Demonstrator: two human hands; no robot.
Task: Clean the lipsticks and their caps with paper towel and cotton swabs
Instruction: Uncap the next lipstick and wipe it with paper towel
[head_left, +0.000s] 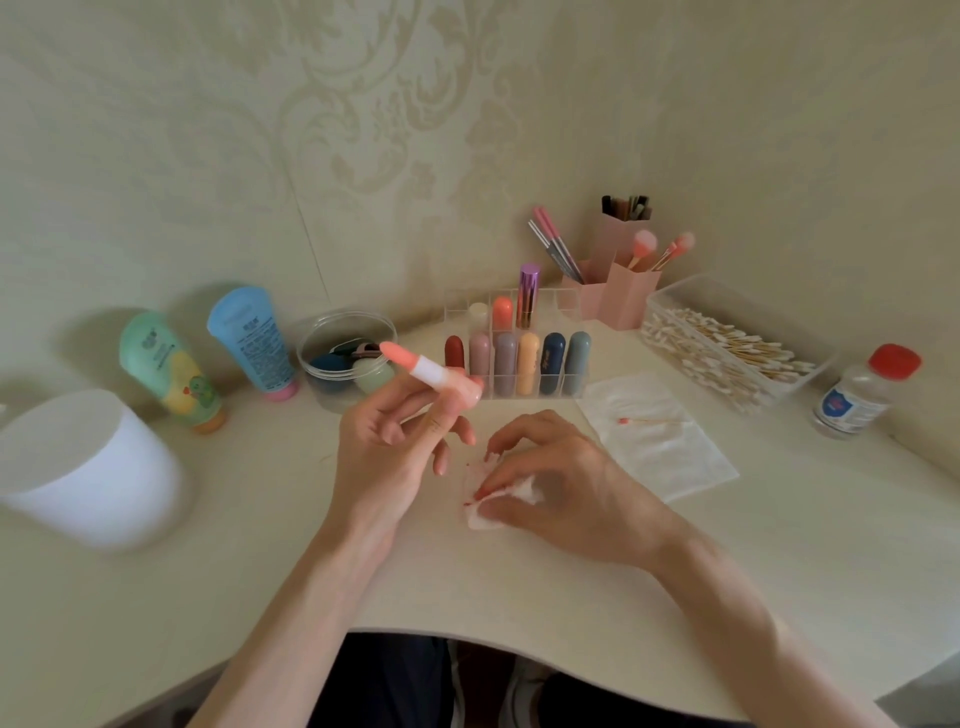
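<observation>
Uncapped lipstick (422, 370) up in left hand (387, 447) — right hand (566, 493) down on the towel wad (501, 501).
Left fingers wrap the lipstick's pink base, bullet pointing to 10 o'clock, clear of the desk (571, 592). Right fingers curl over the red-stained wad, pinching it on the desk at 4 o'clock of the left hand. My read: tube is light, stiff, a bit slick; bullet is soft wax — smears or snaps under side load. Hold by the base, wipe lightly. Used swab (655, 419) lies on a flat towel sheet (675, 462) at 2 o'clock; capped lipsticks (551, 364) stand in the organizer (569, 304) at 12.
</observation>
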